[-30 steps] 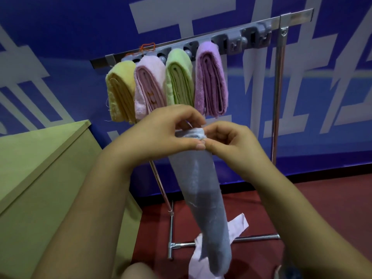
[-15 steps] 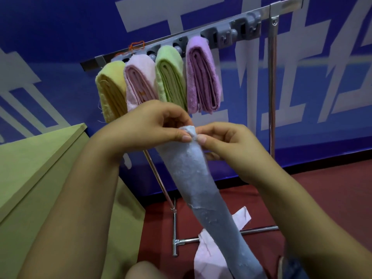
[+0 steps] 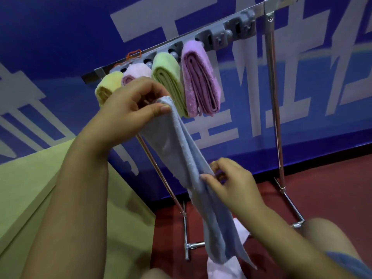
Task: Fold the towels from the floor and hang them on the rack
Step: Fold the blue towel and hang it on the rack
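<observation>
A light blue towel (image 3: 182,158) hangs long and narrow in front of me. My left hand (image 3: 128,113) pinches its top corner up near the rack. My right hand (image 3: 231,184) pinches the towel's edge about halfway down. The metal rack (image 3: 270,81) stands against the blue wall, its grey hook bar along the top. Folded towels hang from it side by side: yellow (image 3: 105,90), pink (image 3: 133,74), green (image 3: 171,81) and purple (image 3: 201,81). My left hand partly hides the yellow and pink ones. A white towel (image 3: 240,234) lies on the red floor behind the blue one.
A light green cabinet (image 3: 30,190) stands at my left, close to the rack's left leg. The rack's foot bars (image 3: 291,206) spread over the red floor. Free hooks (image 3: 244,23) sit on the bar right of the purple towel. My knee (image 3: 326,234) shows at the lower right.
My right hand has slid from the towel's top down to its middle. My left hand keeps the top corner and has risen toward the rack. The view has tilted and come closer.
</observation>
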Available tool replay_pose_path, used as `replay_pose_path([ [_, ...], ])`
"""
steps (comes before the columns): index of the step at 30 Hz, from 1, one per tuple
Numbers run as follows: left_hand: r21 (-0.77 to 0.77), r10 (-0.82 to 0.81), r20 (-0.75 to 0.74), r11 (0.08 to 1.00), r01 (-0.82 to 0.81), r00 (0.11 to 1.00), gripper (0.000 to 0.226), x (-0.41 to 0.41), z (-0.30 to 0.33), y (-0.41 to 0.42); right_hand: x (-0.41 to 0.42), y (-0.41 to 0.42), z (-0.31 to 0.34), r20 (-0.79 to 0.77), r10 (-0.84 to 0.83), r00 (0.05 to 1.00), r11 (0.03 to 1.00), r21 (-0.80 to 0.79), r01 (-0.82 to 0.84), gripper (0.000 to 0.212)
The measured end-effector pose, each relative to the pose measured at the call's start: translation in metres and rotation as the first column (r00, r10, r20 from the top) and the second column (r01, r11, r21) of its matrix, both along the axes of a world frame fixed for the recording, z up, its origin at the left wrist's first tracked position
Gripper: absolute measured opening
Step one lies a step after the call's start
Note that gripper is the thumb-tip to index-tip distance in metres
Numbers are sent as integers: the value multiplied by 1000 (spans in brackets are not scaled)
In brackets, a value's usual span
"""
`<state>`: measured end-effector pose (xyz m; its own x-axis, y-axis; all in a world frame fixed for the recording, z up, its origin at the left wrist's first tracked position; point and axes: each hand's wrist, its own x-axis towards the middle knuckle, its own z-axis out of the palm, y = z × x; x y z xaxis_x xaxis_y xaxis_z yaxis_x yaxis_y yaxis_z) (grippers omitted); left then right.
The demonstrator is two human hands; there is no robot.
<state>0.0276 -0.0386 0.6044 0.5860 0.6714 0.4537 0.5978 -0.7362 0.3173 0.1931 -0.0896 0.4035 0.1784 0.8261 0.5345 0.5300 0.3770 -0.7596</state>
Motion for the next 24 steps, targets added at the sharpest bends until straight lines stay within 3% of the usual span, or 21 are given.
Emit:
replay_pose_path([
  [2,20,8,46,1000,-9,999,11,0,0,0,-15,-7,-9,-31,69,997,989,136,-64,15],
  [5,-30,-60,119,998,64,991,16,-1,3,-2,-31,-10,-26,-69,153,986,976,170,-139,16],
  [10,-98,-161,204,978,184,966,17,-7,7,-6,-30,4,-39,-211,143,967,987,96,-125,13],
  [13,-109,-173,240,973,204,955,16,-5,6,-5,-29,8,-39,-220,135,966,989,-33,-146,28],
  [15,-105,-181,235,972,210,955,15,-2,5,-5,-31,5,-35,-285,201,937,969,-81,-232,40],
  [18,-96,-177,228,974,203,957,14,0,4,-4,-35,-5,-33,-414,328,849,922,-54,-382,34],
  [22,-82,-151,232,981,174,961,13,-2,4,-3,-35,-9,-39,-278,296,914,946,-49,-321,9],
  [24,-84,-127,248,985,152,960,14,-4,4,-3,-33,-5,-46,-194,234,953,967,-56,-249,11],
])
